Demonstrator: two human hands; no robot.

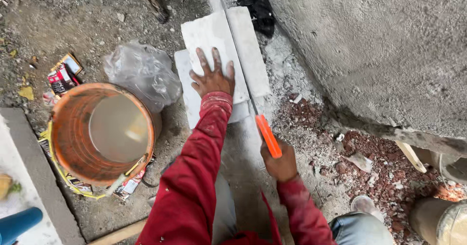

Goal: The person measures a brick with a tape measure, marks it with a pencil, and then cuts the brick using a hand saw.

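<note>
Head view, biggest thing first: rough grey concrete wall (389, 45) fills the upper right. We use the white block (214, 41) on the ground as our landmark; it lies just left of the wall's base, on top of a second white slab (187, 96) that sticks out at its lower left.

Left of the block: orange bucket (73, 133) with murky water, well apart from the block. Crumpled clear plastic bag (143, 72) sits between bucket and block. Red rubble (384, 172) lies to the lower right of the block.

Our left hand (213, 77) is flat on the block, fingers spread wide, gripping nothing, just pinning it down. Our right hand (279, 162) is closed around the orange handle of a handsaw (266, 133), below the block. The blade runs up across the block along a lengthwise line near its right third.

Step in hand, as we judge it: sawing the block lengthwise. Cut depth is hard to read from here, probably shallow. Next move calls for steady strokes along the line, left hand holding firm, fingers kept off the blade path.
</note>
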